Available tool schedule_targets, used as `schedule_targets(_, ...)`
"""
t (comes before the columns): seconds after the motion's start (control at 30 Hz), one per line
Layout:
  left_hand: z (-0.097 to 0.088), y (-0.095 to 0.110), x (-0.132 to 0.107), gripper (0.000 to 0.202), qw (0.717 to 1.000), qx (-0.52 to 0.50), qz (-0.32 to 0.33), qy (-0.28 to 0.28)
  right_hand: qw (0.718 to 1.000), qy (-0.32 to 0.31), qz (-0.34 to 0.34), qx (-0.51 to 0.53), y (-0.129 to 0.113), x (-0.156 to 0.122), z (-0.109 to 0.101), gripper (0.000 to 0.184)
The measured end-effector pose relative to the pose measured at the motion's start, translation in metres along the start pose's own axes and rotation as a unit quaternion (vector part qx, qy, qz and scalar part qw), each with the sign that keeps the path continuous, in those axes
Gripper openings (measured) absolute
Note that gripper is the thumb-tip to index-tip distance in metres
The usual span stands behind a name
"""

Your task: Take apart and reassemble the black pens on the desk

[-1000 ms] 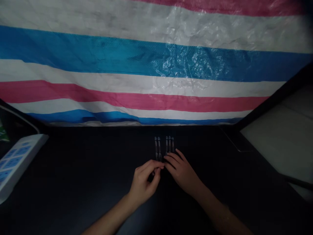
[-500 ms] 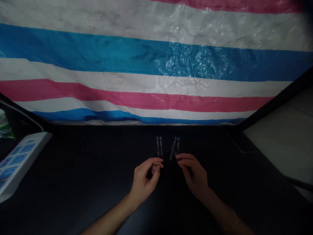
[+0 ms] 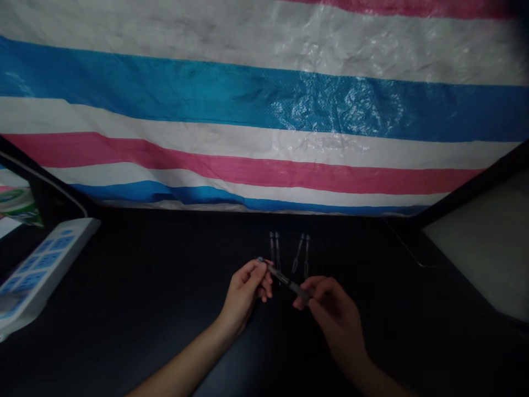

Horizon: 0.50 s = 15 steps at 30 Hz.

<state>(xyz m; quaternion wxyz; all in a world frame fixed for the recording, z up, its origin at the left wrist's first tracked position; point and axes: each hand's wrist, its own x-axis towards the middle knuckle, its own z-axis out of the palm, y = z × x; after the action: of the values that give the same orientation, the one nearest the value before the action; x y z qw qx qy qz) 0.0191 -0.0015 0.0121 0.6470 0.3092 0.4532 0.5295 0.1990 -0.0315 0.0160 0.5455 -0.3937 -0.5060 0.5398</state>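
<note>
Between my two hands is a slim, dark, pen-like stick (image 3: 284, 278), tilted down to the right. It has a small pale head at its left end and a wider grey part at its right end. My left hand (image 3: 247, 284) pinches it near the head. My right hand (image 3: 333, 309) grips the grey end. Beyond my hands, similar thin sticks lie on the black table: a left pair (image 3: 278, 249), partly hidden by my left hand, and a right pair (image 3: 299, 253) with slotted lower ends. Dim light hides their exact kind.
A white power strip (image 3: 49, 270) with blue socket faces lies at the left. Behind it is a green and white package (image 3: 19, 204). A striped plastic sheet (image 3: 248, 143) hangs along the back of the black table (image 3: 165, 259). A pale surface (image 3: 483, 237) stands to the right.
My right hand has drawn one stick back from the right group toward me. My left hand has come to pinch its other end. The view has shifted slightly left.
</note>
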Motion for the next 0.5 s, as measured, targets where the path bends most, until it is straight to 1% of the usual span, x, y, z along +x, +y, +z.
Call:
schedule_targets(0.07,-0.002,0.0,0.0,0.034,1.0,-0.006,0.017,0.004,0.995,-0.022,0.076,0.06,0.006,-0.001,0.005,0.012)
schedule_targets(0.1,-0.003,0.0,0.0,0.034,1.0,-0.006,0.022,0.009,0.987,-0.034,0.122,0.097,0.009,-0.001,0.007,0.014)
schedule_targets(0.13,-0.003,0.0,0.0,0.034,1.0,-0.006,0.025,0.013,0.973,-0.045,0.177,0.139,0.012,-0.001,0.008,0.018)
schedule_targets(0.2,-0.003,-0.001,-0.001,0.034,1.0,-0.005,0.025,0.018,0.932,-0.085,0.284,0.207,0.018,-0.002,0.009,0.028)
schedule_targets(0.27,-0.003,-0.002,-0.003,0.034,0.999,-0.002,0.025,0.02,0.886,-0.144,0.371,0.236,0.024,-0.004,0.008,0.039)
schedule_targets(0.33,-0.001,-0.004,-0.004,0.034,0.999,0.007,0.028,0.019,0.857,-0.202,0.416,0.228,0.028,-0.006,0.007,0.05)
schedule_targets(0.37,-0.001,-0.005,-0.005,0.033,0.999,0.013,0.029,0.017,0.85,-0.224,0.425,0.217,0.03,-0.007,0.007,0.051)
schedule_targets(0.43,-0.001,-0.007,-0.005,0.033,0.999,0.028,0.034,0.01,0.851,-0.245,0.425,0.189,0.031,-0.008,0.007,0.048)
schedule_targets(0.5,-0.002,-0.008,-0.005,0.034,0.998,0.044,0.045,0.005,0.861,-0.243,0.417,0.162,0.03,-0.008,0.006,0.046)
